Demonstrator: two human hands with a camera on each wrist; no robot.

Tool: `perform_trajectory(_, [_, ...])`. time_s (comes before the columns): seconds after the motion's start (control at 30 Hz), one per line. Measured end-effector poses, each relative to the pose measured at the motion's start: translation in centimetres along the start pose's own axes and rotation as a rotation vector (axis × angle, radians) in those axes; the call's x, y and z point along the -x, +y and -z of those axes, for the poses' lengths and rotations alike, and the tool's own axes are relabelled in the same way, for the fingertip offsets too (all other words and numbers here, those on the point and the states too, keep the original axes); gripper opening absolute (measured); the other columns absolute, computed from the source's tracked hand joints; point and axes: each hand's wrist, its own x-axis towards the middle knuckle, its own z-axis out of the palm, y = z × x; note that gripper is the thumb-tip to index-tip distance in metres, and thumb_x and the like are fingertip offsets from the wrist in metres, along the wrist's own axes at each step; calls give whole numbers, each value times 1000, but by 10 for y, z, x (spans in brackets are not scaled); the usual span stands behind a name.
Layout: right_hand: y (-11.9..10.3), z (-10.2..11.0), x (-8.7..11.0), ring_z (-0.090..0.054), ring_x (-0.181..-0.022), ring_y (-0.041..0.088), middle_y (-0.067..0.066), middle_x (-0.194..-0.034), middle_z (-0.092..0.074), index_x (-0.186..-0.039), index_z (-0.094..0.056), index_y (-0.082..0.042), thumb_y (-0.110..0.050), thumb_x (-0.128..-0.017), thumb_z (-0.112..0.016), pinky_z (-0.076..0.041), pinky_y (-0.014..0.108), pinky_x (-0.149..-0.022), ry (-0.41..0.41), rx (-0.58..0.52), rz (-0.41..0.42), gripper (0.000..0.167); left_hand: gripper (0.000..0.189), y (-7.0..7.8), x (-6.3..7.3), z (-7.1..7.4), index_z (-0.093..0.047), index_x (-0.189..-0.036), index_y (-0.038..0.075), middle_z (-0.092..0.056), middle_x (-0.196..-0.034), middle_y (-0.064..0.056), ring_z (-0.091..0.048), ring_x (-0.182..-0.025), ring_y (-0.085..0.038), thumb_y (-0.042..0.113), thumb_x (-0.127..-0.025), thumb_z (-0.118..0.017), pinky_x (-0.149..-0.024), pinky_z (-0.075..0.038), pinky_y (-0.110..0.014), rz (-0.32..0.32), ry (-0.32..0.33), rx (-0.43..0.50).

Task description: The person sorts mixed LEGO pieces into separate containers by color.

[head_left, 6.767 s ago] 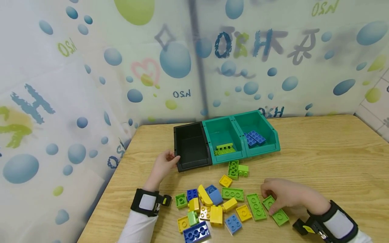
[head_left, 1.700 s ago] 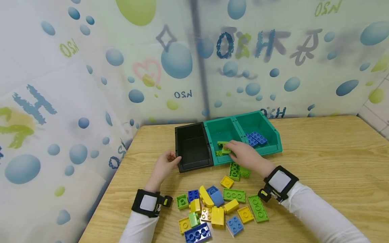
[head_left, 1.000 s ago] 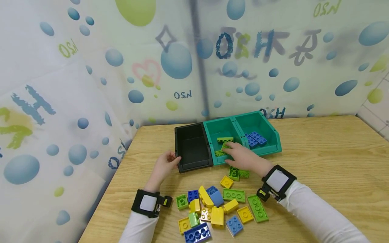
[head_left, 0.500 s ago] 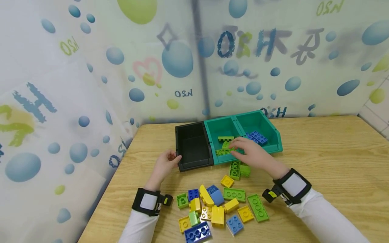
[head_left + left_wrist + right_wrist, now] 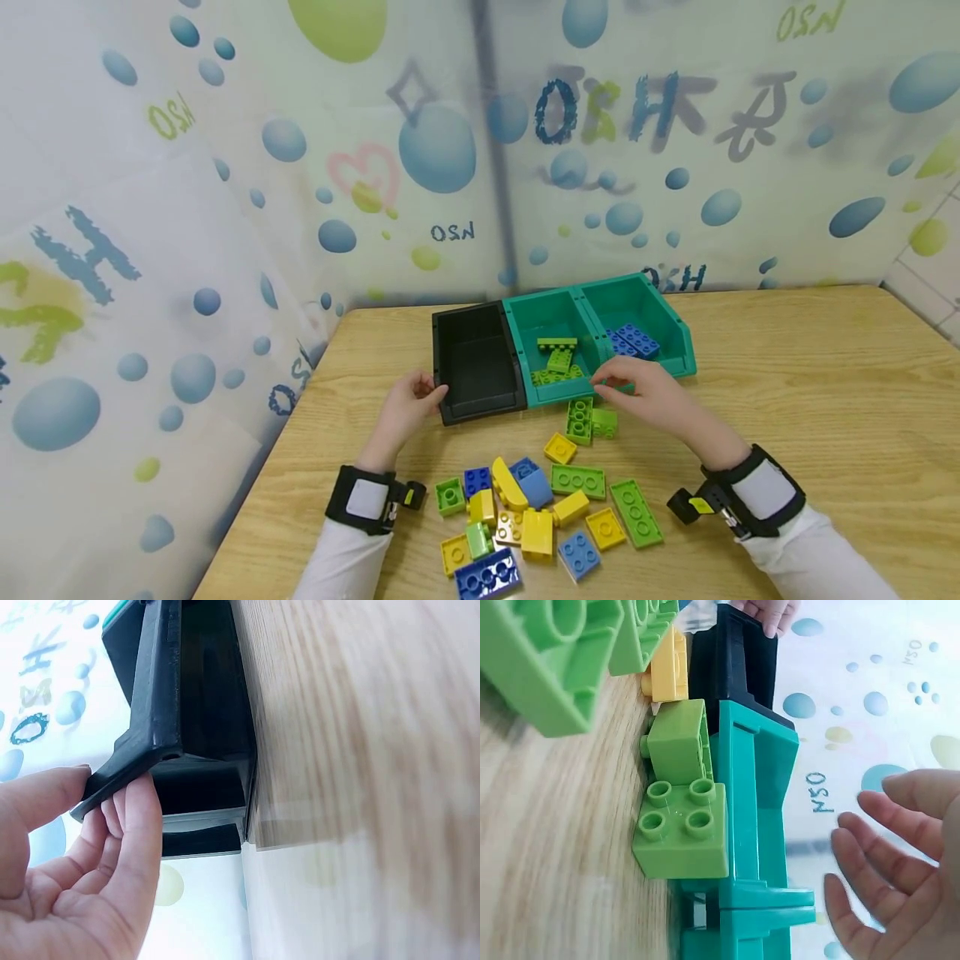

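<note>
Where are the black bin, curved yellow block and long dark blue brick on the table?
Black bin [image 5: 478,368]: head view, bare inner floor.
Curved yellow block [image 5: 509,486]: head view, mid-body.
Long dark blue brick [image 5: 487,573]: head view, upward face.

At the right edge, the right hand [image 5: 930,900] hangs with fingers spread and loosely bent, apart from the teal storage bin [image 5: 739,825], which adjoins a black storage bin [image 5: 726,656] whose rim the left hand [image 5: 769,611] touches. Just beside the teal bin on the wooden tabletop [image 5: 570,847] sit a four-studded light-green toy brick [image 5: 682,856], another light-green brick [image 5: 676,746] and a yellow brick [image 5: 667,675], with two green pieces partly cropped at upper left.
</note>
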Motion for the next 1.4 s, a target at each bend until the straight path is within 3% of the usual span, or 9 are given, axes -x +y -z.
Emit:
perform_trajectory(0.17, [8, -3, 11, -60, -90, 18, 5, -101, -66, -104, -67, -5, -9, -91, -61, -54, 33, -78, -27, -42, -85, 14, 15, 0, 0, -1, -53, -88, 1, -53, -80, -8, -61, -73, -17, 13, -91, -63, -70, -58, -33, -2, -2, 3])
perform_trajectory(0.43, [19, -11, 18, -56, -104, 29, 8, -111, -62, -107, -65, -6, -13, -89, -65, -50, 46, -88, -55, -84, -123, 19, 16, 0, 0, 0, -53, -89, 1, -52, -81, -8, -59, -73, -16, 13, -91, -63, -71, -58, -32, 12, -6, 7])
perform_trajectory(1.03, [22, -26, 18, -54, -112, 37, 17, -121, -58, -120, -55, -1, -12, -86, -68, -48, 51, -93, -185, -175, -221, 38, 16, 1, -1, 1, -53, -89, 1, -54, -81, -8, -58, -71, -15, 13, -91, -62, -69, -58, -34, -1, -10, -19])
perform_trajectory(1.2, [23, -29, 17, -56, -111, 35, 17, -121, -58, -120, -55, -4, -13, -84, -71, -50, 47, -90, -216, -134, -246, 41, 16, 1, -1, 1, -53, -87, 1, -54, -80, -8, -58, -70, -16, 13, -91, -62, -68, -57, -34, -8, -8, -29])
perform_trajectory(1.4, [23, -32, 18, -51, -88, 18, 11, -114, -60, -118, -56, -6, -14, -81, -74, -47, 29, -72, -224, -86, -237, 42, 16, 1, -1, 0, -54, -89, 1, -54, -81, -8, -58, -72, -16, 14, -91, -63, -69, -58, -33, -3, -6, -33])
